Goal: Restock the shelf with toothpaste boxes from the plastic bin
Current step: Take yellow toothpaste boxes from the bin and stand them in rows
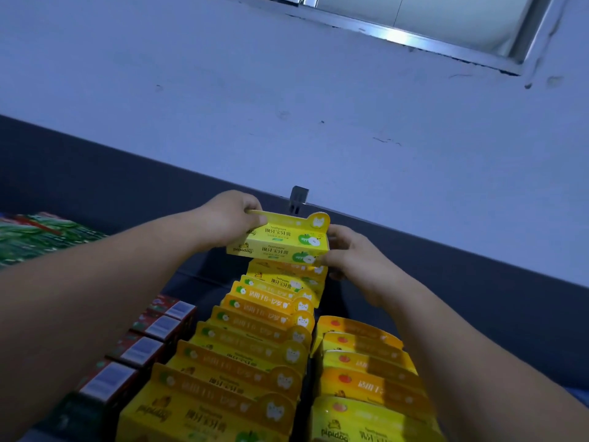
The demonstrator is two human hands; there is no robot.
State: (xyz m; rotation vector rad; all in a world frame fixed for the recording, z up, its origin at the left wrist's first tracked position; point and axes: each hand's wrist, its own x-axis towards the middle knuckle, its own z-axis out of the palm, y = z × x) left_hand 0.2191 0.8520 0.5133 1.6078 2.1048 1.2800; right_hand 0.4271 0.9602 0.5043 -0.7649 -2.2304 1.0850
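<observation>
The box (280, 242) is held above the far end of the yellow row (255, 346), close to the shelf's dark back panel (127, 193). It may be two boxes stacked; I can't tell. Its long axis runs left to right, straight across between my hands. My left hand (232, 215) pinches the hang-tab at the left end. My right hand (350, 253) curls round the right end, thumb on the front corner. Both hands are on the box, so neither is nearer. The gap I judge it should go into lies just below, behind the last yellow box, so the move is down and slightly back.

The yellow row fills its lane, boxes leaning one on another. An orange row (360, 362) sits just right, red boxes (153, 330) left, and green packs (38, 234) further left. The bin is out of view.
</observation>
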